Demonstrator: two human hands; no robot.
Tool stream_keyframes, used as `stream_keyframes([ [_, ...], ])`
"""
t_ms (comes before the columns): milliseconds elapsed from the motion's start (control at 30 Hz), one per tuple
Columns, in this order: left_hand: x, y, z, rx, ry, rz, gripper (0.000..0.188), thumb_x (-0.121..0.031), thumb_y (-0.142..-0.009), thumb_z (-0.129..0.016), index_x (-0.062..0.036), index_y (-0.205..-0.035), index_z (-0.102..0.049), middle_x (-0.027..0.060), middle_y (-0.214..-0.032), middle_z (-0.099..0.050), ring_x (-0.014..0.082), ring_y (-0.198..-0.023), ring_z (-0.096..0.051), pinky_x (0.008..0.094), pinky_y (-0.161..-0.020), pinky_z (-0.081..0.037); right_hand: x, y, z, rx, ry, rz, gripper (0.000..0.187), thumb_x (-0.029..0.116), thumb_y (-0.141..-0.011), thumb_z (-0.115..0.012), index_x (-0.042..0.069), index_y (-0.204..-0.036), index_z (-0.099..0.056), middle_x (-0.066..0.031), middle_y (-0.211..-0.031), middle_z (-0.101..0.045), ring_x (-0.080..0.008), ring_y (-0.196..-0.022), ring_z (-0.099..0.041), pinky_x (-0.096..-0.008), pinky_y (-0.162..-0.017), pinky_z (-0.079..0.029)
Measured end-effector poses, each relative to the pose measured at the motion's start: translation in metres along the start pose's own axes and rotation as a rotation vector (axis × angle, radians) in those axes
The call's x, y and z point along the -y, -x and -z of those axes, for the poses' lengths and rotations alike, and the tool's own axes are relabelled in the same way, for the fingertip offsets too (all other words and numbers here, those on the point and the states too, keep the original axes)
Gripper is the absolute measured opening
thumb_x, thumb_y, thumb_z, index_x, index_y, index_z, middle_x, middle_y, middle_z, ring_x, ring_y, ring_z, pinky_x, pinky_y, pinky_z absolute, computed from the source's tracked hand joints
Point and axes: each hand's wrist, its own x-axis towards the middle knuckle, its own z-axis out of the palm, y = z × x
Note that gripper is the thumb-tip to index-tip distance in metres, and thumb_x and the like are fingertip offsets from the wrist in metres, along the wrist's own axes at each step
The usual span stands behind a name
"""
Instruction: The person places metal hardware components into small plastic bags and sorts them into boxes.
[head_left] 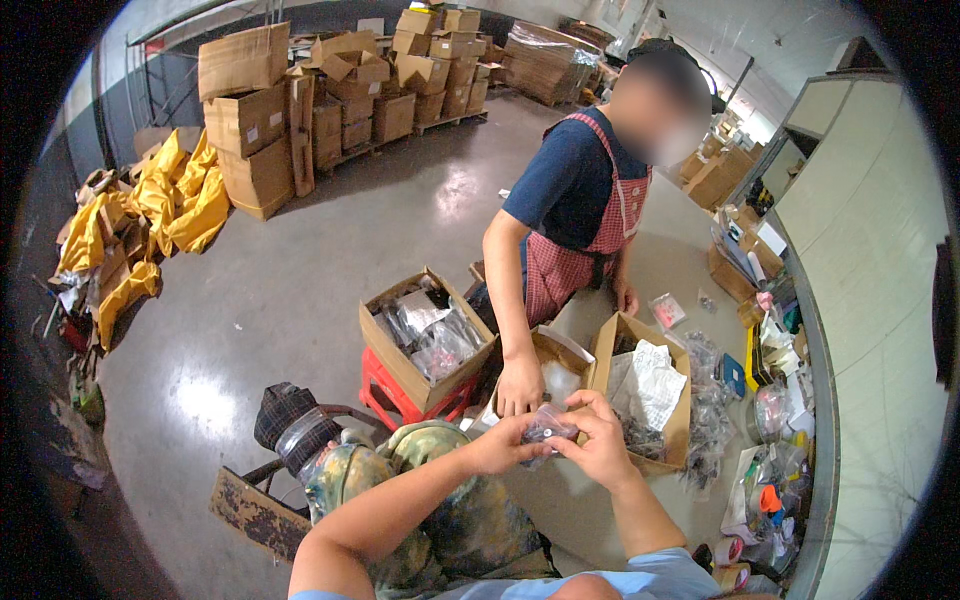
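A small clear plastic bag (547, 426) with dark contents is held up between my two hands. My left hand (500, 446) pinches its left side, and my right hand (600, 445) grips the right side with thumb and fingers. What exactly lies inside the bag is too small to make out. Just beyond my hands, an open cardboard box (568, 348) holds clear plastic. A co-worker's hand (521, 384) reaches down at that box's near left side. To the right, a second cardboard box (606, 356) contains bagged dark items under a crumpled white printed sheet (655, 388).
A third box (398, 372) of bagged parts rests on a red plastic stool (372, 388) at left. The co-worker (585, 200) stands opposite in a checked apron. Loose clear bags (708, 400) lie right of the boxes. Stacked cartons (440, 75) and yellow sacks (185, 195) are farther back.
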Motion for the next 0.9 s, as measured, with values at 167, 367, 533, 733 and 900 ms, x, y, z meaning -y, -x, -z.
stream_keyframes([
  [167, 0.007, 0.000, -0.002, -0.115, -0.192, -0.157, 0.040, -0.008, -0.083, -0.065, -0.0038, -0.116, -0.044, 0.0060, -0.097, -0.057, 0.0125, -0.087, -0.053, 0.0288, -0.076, -0.045, -0.003, 0.002, 0.002, 0.143, -0.170, -0.080, 0.024, 0.008, -0.067, -0.077, 0.003, -0.089, -0.067, -0.0104, -0.113, -0.050, -0.0225, -0.087, -0.061, -0.0336, -0.081, -0.048],
  [367, 0.009, -0.002, -0.007, -0.307, -0.469, -0.182, 0.040, -0.011, -0.078, -0.071, -0.0048, -0.103, -0.039, 0.0086, -0.087, -0.052, 0.0145, -0.084, -0.053, 0.0319, -0.066, -0.046, 0.002, 0.000, -0.001, 0.137, -0.101, -0.130, 0.016, 0.013, -0.081, -0.066, -0.003, -0.083, -0.066, -0.0132, -0.089, -0.066, -0.0235, -0.080, -0.063, -0.0301, -0.075, -0.048],
  [533, -0.002, -0.002, -0.003, -0.216, -0.005, -0.022, 0.036, -0.016, -0.083, -0.067, -0.0011, -0.107, -0.043, 0.0053, -0.095, -0.056, 0.0103, -0.084, -0.054, 0.0256, -0.072, -0.046, -0.017, 0.011, -0.012, 0.119, -0.206, -0.307, 0.015, 0.011, -0.080, -0.066, -0.003, -0.086, -0.066, -0.0154, -0.091, -0.065, -0.0245, -0.078, -0.063, -0.0299, -0.070, -0.049],
  [733, -0.007, 0.001, -0.002, -0.351, -0.207, 0.079, 0.020, -0.019, -0.090, -0.058, 0.0007, -0.093, -0.060, -0.0013, -0.077, -0.059, 0.0052, -0.071, -0.050, 0.0222, -0.063, -0.044, -0.004, 0.018, -0.014, 0.031, -0.105, -0.193, 0.015, 0.009, -0.079, -0.067, -0.003, -0.089, -0.066, -0.0145, -0.089, -0.063, -0.0239, -0.076, -0.062, -0.0305, -0.068, -0.050],
  [900, -0.006, -0.001, -0.004, -0.401, -0.025, -0.025, 0.020, -0.018, -0.090, -0.059, 0.0012, -0.088, -0.065, -0.0024, -0.076, -0.061, 0.0045, -0.070, -0.050, 0.0212, -0.062, -0.043, 0.005, 0.019, -0.019, -0.057, -0.066, -0.180, 0.017, 0.007, -0.077, -0.067, -0.002, -0.092, -0.066, -0.0133, -0.087, -0.062, -0.0239, -0.075, -0.062, -0.0316, -0.068, -0.050],
])
